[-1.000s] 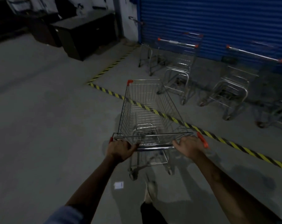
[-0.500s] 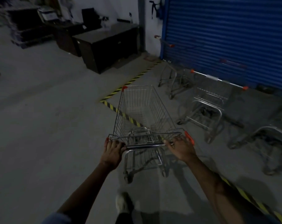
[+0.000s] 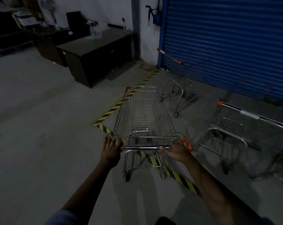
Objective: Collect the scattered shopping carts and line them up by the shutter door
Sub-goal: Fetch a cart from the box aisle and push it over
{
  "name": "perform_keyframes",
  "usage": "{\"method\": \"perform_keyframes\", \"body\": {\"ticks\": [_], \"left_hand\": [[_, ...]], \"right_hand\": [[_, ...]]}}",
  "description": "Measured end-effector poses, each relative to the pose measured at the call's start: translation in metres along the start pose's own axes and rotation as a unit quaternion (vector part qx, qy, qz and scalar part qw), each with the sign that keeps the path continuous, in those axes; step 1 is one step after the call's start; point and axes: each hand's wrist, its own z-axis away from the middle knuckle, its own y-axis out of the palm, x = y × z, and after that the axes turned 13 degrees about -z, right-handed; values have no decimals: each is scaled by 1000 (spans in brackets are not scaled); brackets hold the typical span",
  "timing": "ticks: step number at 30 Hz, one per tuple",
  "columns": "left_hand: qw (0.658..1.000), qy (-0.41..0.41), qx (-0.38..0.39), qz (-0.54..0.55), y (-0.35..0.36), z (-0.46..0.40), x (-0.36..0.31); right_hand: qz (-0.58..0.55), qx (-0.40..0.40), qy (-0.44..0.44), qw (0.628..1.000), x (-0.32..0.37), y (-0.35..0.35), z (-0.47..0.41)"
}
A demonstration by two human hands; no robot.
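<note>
Head view shows us mid-push: our left hand [image 3: 110, 150] and right hand [image 3: 178, 151] have their fingers wrapped on the handle bar [image 3: 145, 146] of the empty cart [image 3: 144, 114], which sits dead centre, straddling the striped floor tape [image 3: 174, 172]. At 1 o'clock a parked cart [image 3: 178, 93] stands against the blue shutter door [image 3: 226, 41]; at 3 o'clock another parked cart [image 3: 231, 132] waits beside it. A dark desk [image 3: 95, 57] lies at 11 o'clock. We judge this the delivery step; next we must steer right into the gap between those two, nose toward the shutter, then release.
</note>
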Motion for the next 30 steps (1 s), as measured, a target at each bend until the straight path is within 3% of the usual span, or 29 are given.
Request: {"method": "perform_keyframes", "body": {"ticks": [4,8,10,15,22,30], "left_hand": [[1000,18,9,7,16,-119,54],[999,27,-37,-17,20,-249,102],[1000,6,8,-6,19,-308,116],[996,-13,-64,62,19,-412,141],[993,26,35,108,22,-566,223],[989,96,64,94,28,-719,323]], "right_hand": [[-42,1,28,999,36,-22,-109],[-50,-18,22,998,55,-38,-237],[-38,-23,15,999,69,-51,-296],[-50,-33,32,998,110,-84,-429],[-61,-37,45,996,172,-112,-543],[-99,-128,107,981,256,-95,-641]]}}
